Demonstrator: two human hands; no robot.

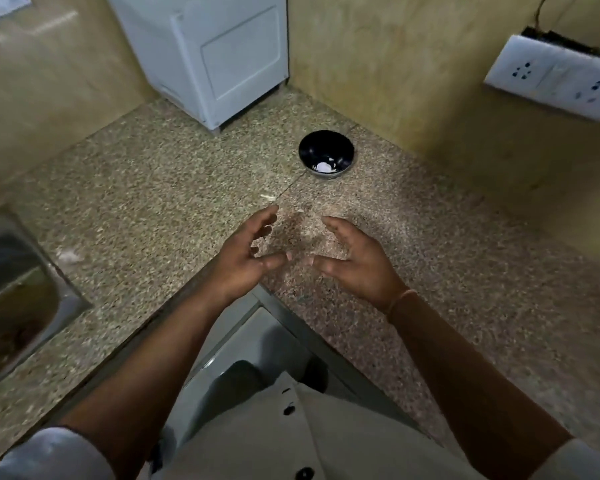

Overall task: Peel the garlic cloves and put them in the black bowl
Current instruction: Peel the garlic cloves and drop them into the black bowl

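Note:
The black bowl stands on the speckled stone counter near the back corner, with pale peeled garlic lying in its bottom. My left hand and my right hand hover side by side over the counter's inner corner, well in front of the bowl. Both have fingers spread and loosely bent, palms facing each other, and hold nothing. A small pale scrap of garlic skin lies on the counter just beyond my left hand.
A white appliance stands against the back wall left of the bowl. A steel sink is set into the counter at the left, with a pale scrap near its rim. A switch and socket plate hangs on the right wall.

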